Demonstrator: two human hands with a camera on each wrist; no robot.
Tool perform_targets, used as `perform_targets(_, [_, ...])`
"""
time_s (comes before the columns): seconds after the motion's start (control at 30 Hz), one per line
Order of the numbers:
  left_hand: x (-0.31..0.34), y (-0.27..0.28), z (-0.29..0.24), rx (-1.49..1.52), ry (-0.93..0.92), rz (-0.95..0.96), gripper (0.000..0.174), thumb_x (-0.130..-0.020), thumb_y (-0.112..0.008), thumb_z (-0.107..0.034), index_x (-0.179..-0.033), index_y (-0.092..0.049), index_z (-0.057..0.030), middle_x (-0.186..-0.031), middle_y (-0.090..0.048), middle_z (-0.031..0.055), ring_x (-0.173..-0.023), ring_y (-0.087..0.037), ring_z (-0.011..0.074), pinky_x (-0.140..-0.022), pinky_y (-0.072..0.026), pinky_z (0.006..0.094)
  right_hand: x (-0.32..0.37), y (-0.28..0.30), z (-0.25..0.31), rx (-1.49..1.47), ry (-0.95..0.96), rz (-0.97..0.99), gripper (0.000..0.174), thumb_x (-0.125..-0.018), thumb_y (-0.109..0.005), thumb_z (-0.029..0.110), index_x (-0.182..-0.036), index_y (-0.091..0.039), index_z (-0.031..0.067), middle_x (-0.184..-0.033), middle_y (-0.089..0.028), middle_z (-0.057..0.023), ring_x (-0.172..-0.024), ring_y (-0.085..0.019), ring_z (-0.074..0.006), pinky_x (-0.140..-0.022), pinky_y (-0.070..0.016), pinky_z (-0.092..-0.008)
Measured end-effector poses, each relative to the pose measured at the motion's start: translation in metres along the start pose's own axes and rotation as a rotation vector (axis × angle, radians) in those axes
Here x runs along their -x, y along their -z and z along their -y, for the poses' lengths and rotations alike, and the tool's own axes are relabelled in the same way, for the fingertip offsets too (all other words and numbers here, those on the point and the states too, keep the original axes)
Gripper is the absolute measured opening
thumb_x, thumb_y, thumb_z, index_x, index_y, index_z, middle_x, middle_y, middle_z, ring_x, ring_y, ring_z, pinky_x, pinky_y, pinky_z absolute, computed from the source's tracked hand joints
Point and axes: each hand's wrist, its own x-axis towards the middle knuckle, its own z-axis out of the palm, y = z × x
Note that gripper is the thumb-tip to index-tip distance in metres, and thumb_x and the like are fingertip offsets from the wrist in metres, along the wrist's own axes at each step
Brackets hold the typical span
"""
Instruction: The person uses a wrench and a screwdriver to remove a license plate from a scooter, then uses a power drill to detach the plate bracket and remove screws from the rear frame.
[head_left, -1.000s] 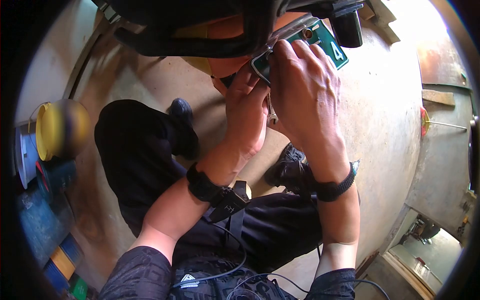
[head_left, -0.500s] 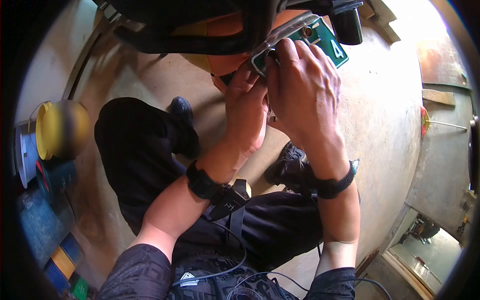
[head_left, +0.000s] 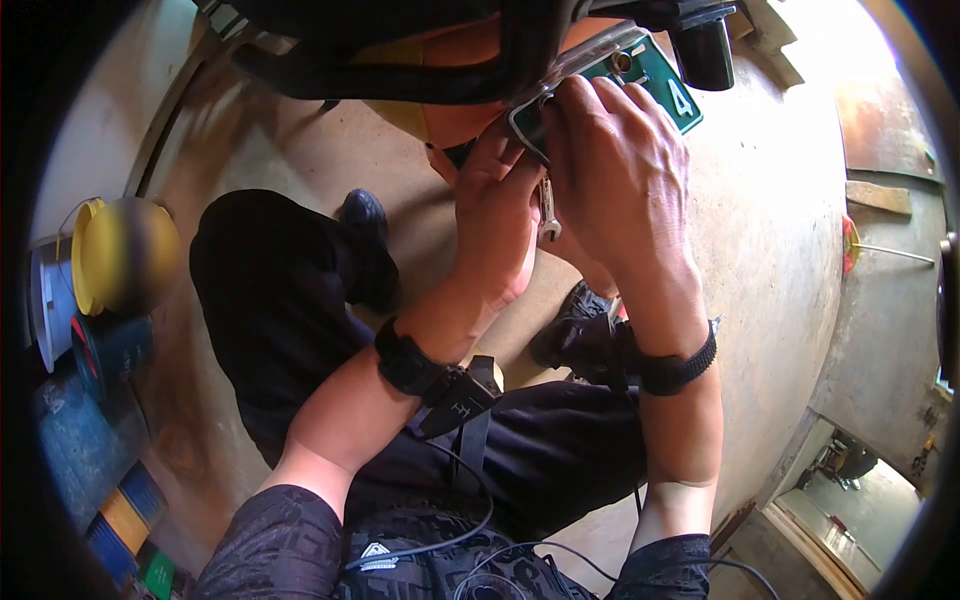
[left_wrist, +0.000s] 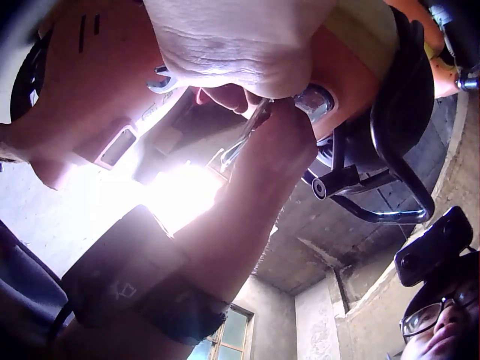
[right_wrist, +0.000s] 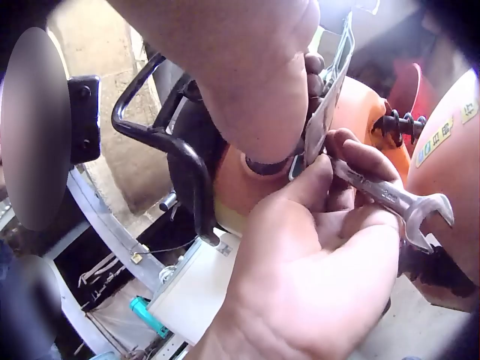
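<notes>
A green license plate (head_left: pixel 683 95) with a white 4 stands tilted under the vehicle's black rear frame. My left hand (head_left: pixel 497 215) is behind its lower left corner and grips a steel open-end wrench (head_left: pixel 549 215). In the right wrist view the wrench (right_wrist: pixel 397 199) sticks out past the curled fingers, its free open end pointing away from the plate. My right hand (head_left: pixel 625 175) lies over the plate's front, with bent fingers on its left part; the fingertips are hidden. A round metal fitting (head_left: pixel 621 63) shows on the plate beyond the knuckles.
Black tubular bars (head_left: pixel 520 60) hang close above both hands, with orange bodywork (head_left: pixel 460 125) behind. A dark cylinder (head_left: pixel 702 55) is right of the plate. Yellow and blue containers (head_left: pixel 92 260) stand at the left wall. A thin cable (head_left: pixel 490 500) crosses my lap.
The wrench's open end, mostly hidden by the hands half a second ago, now shows between them. The right hand has shifted slightly to the right; the left hand still grips the wrench.
</notes>
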Motion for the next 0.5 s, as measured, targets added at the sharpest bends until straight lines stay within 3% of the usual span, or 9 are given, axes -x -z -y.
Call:
perform_targets(0.2, [-0.0012, 0.0022, -0.001, -0.001, 0.004, 0.024, 0.05, -0.09, -0.057, -0.004, -0.138, -0.045, -0.0133, -0.131, -0.055, 0.0034, -0.124, -0.051, 0.0164, -0.106, -0.0402, 0.0375, -0.0013, 0.0, -0.0009, -0.01, 0.014, -0.001, 0.021, -0.075, -0.065, 0.009, -0.095, -0.064, 0.0027, -0.083, -0.063, -0.0122, -0.084, -0.061, -0.0305, -0.074, -0.0485, -0.0403])
perform_targets(0.27, [-0.0011, 0.0016, -0.002, -0.004, 0.008, 0.026, 0.051, -0.09, -0.057, -0.004, -0.138, -0.045, -0.0133, -0.131, -0.055, 0.0035, -0.124, -0.051, 0.0164, -0.106, -0.0402, 0.0376, -0.0017, -0.0015, -0.0013, -0.033, 0.034, -0.045, 0.007, -0.086, -0.06, 0.011, -0.086, -0.059, 0.0043, -0.08, -0.06, -0.0117, -0.081, -0.059, -0.033, -0.072, -0.048, -0.0428])
perform_targets(0.4, [-0.0016, 0.0023, -0.001, -0.004, 0.004, 0.033, 0.05, -0.091, -0.057, -0.005, -0.139, -0.045, -0.0133, -0.131, -0.055, 0.0033, -0.124, -0.051, 0.0164, -0.107, -0.0396, 0.038, -0.001, -0.0034, -0.0025, -0.032, 0.042, -0.039, 0.007, -0.085, -0.06, 0.011, -0.086, -0.059, 0.0044, -0.08, -0.06, -0.0119, -0.08, -0.059, -0.0332, -0.072, -0.048, -0.0433])
perform_targets(0.47, [-0.0012, 0.0019, -0.0002, -0.002, 0.002, 0.037, 0.05, -0.091, -0.057, -0.005, -0.139, -0.044, -0.0134, -0.131, -0.055, 0.0032, -0.125, -0.051, 0.0166, -0.107, -0.0394, 0.038, -0.0004, -0.0044, -0.0023, -0.017, 0.035, -0.027, 0.014, -0.078, -0.064, 0.012, -0.087, -0.061, 0.0023, -0.079, -0.063, -0.0128, -0.082, -0.061, -0.0312, -0.074, -0.0486, -0.0416])
perform_targets(0.5, [-0.0004, 0.0011, -0.0002, 0.023, 0.001, 0.029, 0.045, -0.093, -0.053, -0.002, -0.136, -0.046, -0.0091, -0.131, -0.055, 0.0043, -0.123, -0.051, 0.0154, -0.105, -0.0399, 0.0332, -0.0005, -0.0046, -0.0014, -0.018, 0.034, -0.027, 0.014, -0.078, -0.064, 0.012, -0.087, -0.061, 0.0023, -0.079, -0.063, -0.0128, -0.082, -0.061, -0.0312, -0.074, -0.0486, -0.0416])
